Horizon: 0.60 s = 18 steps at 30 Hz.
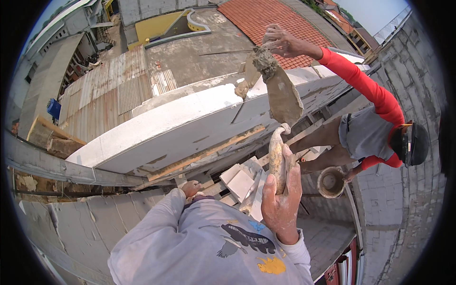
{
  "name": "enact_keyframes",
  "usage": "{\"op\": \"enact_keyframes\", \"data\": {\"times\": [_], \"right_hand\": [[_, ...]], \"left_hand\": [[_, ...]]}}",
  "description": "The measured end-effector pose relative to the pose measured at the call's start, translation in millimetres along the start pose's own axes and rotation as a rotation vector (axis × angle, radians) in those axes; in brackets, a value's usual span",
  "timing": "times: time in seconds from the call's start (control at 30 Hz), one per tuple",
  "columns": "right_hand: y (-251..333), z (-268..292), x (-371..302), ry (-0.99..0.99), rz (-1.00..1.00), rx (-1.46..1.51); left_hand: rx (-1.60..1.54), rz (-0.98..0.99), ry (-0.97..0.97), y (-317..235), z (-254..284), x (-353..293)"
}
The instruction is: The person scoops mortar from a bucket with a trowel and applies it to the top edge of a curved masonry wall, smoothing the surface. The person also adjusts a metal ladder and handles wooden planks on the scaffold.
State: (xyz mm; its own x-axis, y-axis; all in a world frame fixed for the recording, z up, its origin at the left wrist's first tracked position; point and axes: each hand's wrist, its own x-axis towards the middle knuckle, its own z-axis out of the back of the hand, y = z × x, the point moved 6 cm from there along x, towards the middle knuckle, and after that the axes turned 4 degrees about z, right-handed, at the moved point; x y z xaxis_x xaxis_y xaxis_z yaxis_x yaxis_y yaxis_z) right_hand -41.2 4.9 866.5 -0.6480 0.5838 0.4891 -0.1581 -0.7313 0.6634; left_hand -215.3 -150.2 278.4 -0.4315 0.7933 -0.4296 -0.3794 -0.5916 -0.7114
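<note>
My right hand (283,202) is closed around the pale, worn handle of a trowel (285,99), whose blade points away from me over the wall. Grey mortar (266,62) clings to the blade's far end. Just beyond it is the raised hand (280,42) of a co-worker in red sleeves, close to the mortar; whether it touches is unclear. My left hand (191,188) is low beside my body, its fingers curled and partly hidden. The co-worker's other hand (350,175) is at the rim of a round bucket (331,183).
A white block wall (175,114) runs across in front of me, with a wooden batten (204,152) along its near side. Pale tiles or blocks (237,183) lie below, between me and the co-worker (368,133). Rusty corrugated sheets (102,90) and a tiled roof (275,28) lie beyond.
</note>
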Motion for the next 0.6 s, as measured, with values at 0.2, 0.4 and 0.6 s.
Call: {"op": "enact_keyframes", "data": {"times": [0.2,0.4,0.6], "right_hand": [[-22,-9,14,0.094,0.019,-0.264],[19,-8,32,0.15,0.136,-0.318],[2,-27,37,0.248,-0.019,-0.365]], "left_hand": [[0.326,-0.102,0.266,0,2,-10],[0.414,-0.123,0.189,34,-10,-26],[0.424,-0.305,0.157,27,-5,-29]]}}
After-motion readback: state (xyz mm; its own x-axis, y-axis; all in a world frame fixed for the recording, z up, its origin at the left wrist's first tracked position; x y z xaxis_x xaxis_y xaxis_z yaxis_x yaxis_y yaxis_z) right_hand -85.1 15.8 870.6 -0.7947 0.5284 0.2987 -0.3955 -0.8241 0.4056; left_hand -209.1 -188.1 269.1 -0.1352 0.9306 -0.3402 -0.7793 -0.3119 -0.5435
